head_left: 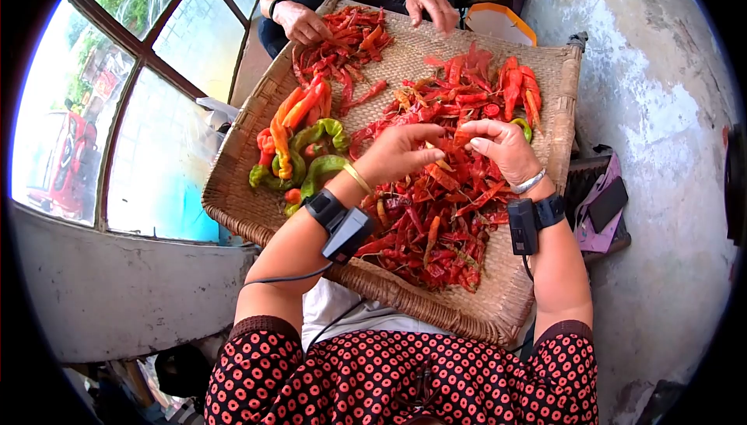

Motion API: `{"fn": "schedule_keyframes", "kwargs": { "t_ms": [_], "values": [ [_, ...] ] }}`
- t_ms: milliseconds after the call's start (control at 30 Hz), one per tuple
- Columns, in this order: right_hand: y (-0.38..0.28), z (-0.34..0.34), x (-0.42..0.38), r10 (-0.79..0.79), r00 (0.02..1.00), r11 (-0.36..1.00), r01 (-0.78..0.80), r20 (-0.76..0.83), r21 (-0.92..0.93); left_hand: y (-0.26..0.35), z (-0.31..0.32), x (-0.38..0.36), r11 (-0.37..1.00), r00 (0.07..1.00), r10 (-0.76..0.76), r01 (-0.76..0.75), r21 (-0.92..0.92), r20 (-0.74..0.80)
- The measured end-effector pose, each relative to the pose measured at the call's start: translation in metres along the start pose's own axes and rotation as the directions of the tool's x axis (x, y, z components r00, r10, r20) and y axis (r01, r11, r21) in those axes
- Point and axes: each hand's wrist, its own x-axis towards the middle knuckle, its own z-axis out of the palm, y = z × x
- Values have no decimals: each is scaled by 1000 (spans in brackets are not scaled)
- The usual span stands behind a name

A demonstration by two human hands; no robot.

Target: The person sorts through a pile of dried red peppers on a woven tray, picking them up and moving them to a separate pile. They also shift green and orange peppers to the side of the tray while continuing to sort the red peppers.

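My left hand (pixel 398 151) is over the middle of a woven basket tray (pixel 517 273), thumb and forefinger closed together; I cannot tell what they pinch. Facing it, my right hand (pixel 504 151) has its fingertips closed on a piece of red chili pepper (pixel 464 137). Under both hands spreads a big heap of dried red chilies (pixel 432 230), some split or broken. Left of my left wrist lie fresh peppers, with a curled green pepper (pixel 323 170) and orange peppers (pixel 299 106) among them.
Across the tray sits another person, one hand (pixel 302 24) at a smaller chili pile (pixel 354 36), the other hand (pixel 430 5) above the tray's far edge. A window (pixel 148 98) is at left, a worn wall (pixel 646 114) at right. A phone (pixel 607 205) lies beside the tray.
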Motion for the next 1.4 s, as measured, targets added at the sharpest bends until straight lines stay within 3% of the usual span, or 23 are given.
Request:
{"fn": "schedule_keyframes", "kwargs": {
  "t_ms": [67,133,200,233,267,367,433,567,700,767,800,867,933,967,1000,1033,1067,1133,1167,1200,1267,1400],
  "values": [
    [-3,4,0,-35,998,998,37,49,-42,4,5,-5,986,998,9,-18,165,57],
    [-3,8,0,-68,993,994,76,96,-80,1,12,-8,994,999,-24,19,111,41],
    [-1,10,-1,-46,982,998,36,182,57,-6,15,-7,999,999,-21,19,50,27],
    [3,8,-1,-28,980,999,18,196,51,-4,13,-7,987,993,-113,109,119,27],
    [3,8,-1,-27,980,999,17,195,51,-5,13,-7,987,993,-113,109,119,28],
    [0,9,-1,-53,975,995,33,217,93,-7,12,-7,988,988,-152,152,-20,11],
    [-3,8,-1,-154,952,981,178,263,-70,-2,11,-8,964,986,-169,164,-210,-7],
    [0,10,1,-203,924,957,257,324,-135,-3,7,-7,952,959,-274,261,-161,-66],
    [-1,14,-1,-60,970,990,89,237,-111,1,-7,-3,921,933,-350,326,-212,-83],
    [0,11,1,-41,998,913,60,57,-403,8,-27,-3,926,943,-267,195,-322,-198],
    [2,9,3,-40,998,913,60,57,-403,8,-36,-1,908,937,-215,87,-411,-276],
    [9,5,5,-97,995,803,67,-18,-593,7,-46,3,765,824,-269,-131,-631,-498],
    [20,4,8,-176,984,768,123,-22,-629,-11,-53,5,785,823,-261,-124,-607,-505],
    [21,5,9,-176,984,698,129,5,-705,-23,-50,8,957,818,-121,-54,-284,-563],
    [22,6,9,-172,985,620,134,32,-773,-23,-45,10,997,824,29,19,79,-566],
    [24,9,10,-149,988,629,125,40,-767,-23,-43,11,949,850,129,44,312,-511],
    [28,12,11,-147,988,628,124,40,-768,-24,-35,9,912,866,87,130,390,-493],
    [35,20,14,-148,984,491,160,99,-857,-31,-29,12,568,833,464,-21,823,-299],
    [36,24,14,-135,986,449,152,102,-880,-34,-25,12,595,883,371,11,804,-287],
    [37,28,13,-135,986,448,152,102,-881,-37,-23,10,596,883,371,11,803,-287],
    [40,32,14,-160,979,364,178,127,-914,-42,-23,9,653,952,161,93,751,-258],
    [40,27,16,-98,983,386,184,158,-904,-37,-23,6,668,973,121,68,741,-198]
  ]
}}
